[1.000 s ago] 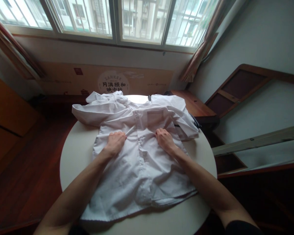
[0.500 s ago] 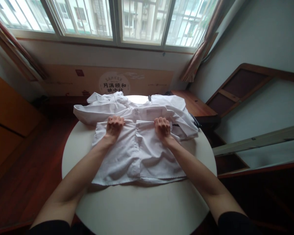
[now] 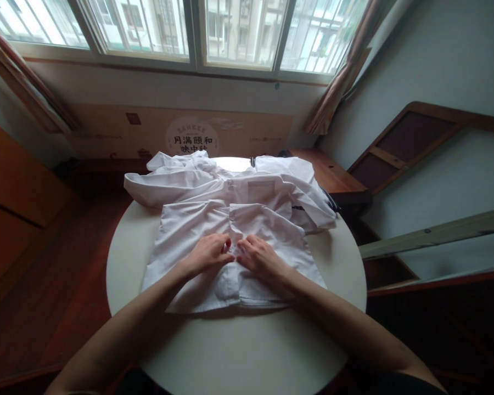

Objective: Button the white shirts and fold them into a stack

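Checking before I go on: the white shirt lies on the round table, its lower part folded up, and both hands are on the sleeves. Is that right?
Not quite: the hands aren't on the sleeves. The head view shows the left hand and right hand close together at the button strip of the white shirt. The rest stands.

A white, button-front shirt (image 3: 257, 219) lies front up on the round worktop (image 3: 239, 351), neck end toward 12 o'clock, hem (image 3: 206, 309) toward 6. Its placket (image 3: 231, 218) runs down the middle. The lower body is doubled up, forming a fairly straight crosswise edge just below the chest pocket (image 3: 261, 191), which sits toward 1 o'clock. Rumpled sleeves spread toward 10 and 2 o'clock; soft creases cross the thin cloth.
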A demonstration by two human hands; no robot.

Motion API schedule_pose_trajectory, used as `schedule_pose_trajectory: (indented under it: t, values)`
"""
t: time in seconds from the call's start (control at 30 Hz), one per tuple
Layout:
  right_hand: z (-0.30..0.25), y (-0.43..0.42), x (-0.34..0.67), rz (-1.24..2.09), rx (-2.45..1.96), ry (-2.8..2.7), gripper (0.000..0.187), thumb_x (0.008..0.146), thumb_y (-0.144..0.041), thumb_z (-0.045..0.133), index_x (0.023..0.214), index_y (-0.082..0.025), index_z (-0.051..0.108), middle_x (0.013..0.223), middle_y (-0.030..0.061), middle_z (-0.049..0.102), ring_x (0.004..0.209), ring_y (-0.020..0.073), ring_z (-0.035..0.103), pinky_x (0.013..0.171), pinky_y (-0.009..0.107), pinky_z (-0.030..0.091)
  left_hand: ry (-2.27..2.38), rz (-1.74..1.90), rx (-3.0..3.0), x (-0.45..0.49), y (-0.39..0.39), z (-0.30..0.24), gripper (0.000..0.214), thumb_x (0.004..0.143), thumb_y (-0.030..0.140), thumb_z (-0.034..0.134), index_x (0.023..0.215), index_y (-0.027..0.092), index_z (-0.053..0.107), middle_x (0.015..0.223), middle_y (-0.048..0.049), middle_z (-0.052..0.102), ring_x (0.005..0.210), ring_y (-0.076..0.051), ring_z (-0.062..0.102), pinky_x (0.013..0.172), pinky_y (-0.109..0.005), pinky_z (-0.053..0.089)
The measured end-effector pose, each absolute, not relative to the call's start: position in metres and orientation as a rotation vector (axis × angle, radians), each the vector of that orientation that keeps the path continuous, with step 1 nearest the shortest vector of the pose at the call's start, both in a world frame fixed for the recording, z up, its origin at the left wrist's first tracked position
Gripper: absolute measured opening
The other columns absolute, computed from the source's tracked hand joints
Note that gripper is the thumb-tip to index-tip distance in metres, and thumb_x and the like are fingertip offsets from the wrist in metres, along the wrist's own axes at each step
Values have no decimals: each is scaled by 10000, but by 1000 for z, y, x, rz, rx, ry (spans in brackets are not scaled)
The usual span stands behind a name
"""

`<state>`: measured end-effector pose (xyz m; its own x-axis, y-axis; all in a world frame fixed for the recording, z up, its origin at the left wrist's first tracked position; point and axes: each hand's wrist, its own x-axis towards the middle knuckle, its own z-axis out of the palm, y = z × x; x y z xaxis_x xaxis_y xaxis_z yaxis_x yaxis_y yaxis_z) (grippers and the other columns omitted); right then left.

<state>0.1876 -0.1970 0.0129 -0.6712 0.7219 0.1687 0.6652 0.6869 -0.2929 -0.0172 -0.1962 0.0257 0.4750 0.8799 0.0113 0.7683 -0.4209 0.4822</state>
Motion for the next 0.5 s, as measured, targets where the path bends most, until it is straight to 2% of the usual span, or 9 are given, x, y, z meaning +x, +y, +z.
schedule_pose_trajectory:
  t: [0.13, 0.27, 0.4, 0.5]
  values:
    - [10, -202, 203, 377, -1209, -2565, 383, 809, -382, 662, 1102, -162, 550, 991, 86, 581, 907, 219, 546, 817, 345, 440, 1353, 334, 2327, -22, -195, 20, 268, 739, 411, 653, 892, 201, 589, 824, -11, 630, 763, -179, 568, 666, -271, 365]
    - [13, -203, 213, 453, -1276, -2529, 439, 750, -373, 715, 1100, -164, 550, 1005, 84, 574, 884, 219, 549, 806, 352, 447, 1305, 314, 2308, -29, -193, 16, 362, 701, 445, 681, 962, 208, 597, 849, -14, 626, 788, -186, 567, 671, -268, 366]
    - [23, -202, 201, 431, -1152, -2540, 498, 801, -203, 604, 1275, -166, 459, 1077, 93, 551, 964, 215, 536, 868, 341, 433, 1278, 399, 2285, -28, -192, 14, 275, 718, 369, 669, 946, 220, 633, 831, -4, 632, 771, -167, 568, 674, -257, 378]
    - [28, -194, 182, 376, -1105, -2633, 472, 813, -91, 489, 1270, -210, 483, 1025, 67, 555, 930, 190, 551, 841, 296, 431, 1260, 486, 2272, -24, -192, 13, 89, 760, 256, 595, 812, 207, 647, 798, 0, 643, 748, -148, 565, 668, -250, 378]
